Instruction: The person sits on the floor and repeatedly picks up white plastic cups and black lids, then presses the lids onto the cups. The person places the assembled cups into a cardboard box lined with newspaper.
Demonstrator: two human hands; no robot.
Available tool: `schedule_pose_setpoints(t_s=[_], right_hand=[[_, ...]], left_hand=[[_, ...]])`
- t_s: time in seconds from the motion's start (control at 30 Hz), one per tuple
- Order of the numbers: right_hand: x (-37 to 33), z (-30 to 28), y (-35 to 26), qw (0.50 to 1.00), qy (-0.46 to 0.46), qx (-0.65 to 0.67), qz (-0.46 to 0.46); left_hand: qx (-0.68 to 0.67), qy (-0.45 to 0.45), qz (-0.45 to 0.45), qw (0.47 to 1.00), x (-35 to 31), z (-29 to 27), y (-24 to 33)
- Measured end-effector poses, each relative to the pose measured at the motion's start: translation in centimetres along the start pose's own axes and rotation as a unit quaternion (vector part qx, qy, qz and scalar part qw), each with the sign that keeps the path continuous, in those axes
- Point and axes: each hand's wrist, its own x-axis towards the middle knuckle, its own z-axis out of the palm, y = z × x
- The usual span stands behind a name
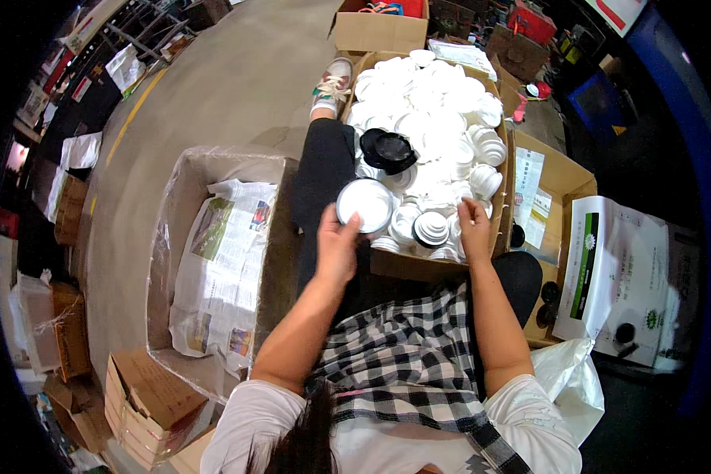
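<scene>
My left hand point(339, 249) is closed on a round white plastic cap point(365, 205), thumb across its face, just off the near left corner of a cardboard box point(419, 267). White round plastic caps point(438, 118) are heaped in that box, some nested in short stacks. A few black round caps point(387, 150) rest on top of the heap at its left side. Over the box's near right edge, my right hand point(475, 231) has its fingers pinched together beside the white caps. Whether something small is between those fingertips is hidden.
To my left stands a plastic-lined carton point(158, 292) with newspaper point(221, 261) inside. An open carton point(565, 178) and a white printed box point(620, 276) are at my right. Another carton point(379, 31) stands beyond the heap. A white sack point(573, 387) lies by my right elbow.
</scene>
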Motion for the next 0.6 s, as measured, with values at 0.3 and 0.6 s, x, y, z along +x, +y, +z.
schedule_pose_setpoints(t_s=[0.3, 0.6], right_hand=[[-2.3, 3.8, 1.4, 0.903, -0.122, -0.4, -0.102], [-14.4, 9.4, -16.7, 0.782, -0.354, -0.153, -0.489]], left_hand=[[-0.283, 0.008, -0.105, 0.953, -10.2, -7.2, 4.5], [-0.287, -0.101, -0.194, 0.933, -16.0, -9.6, 5.9]])
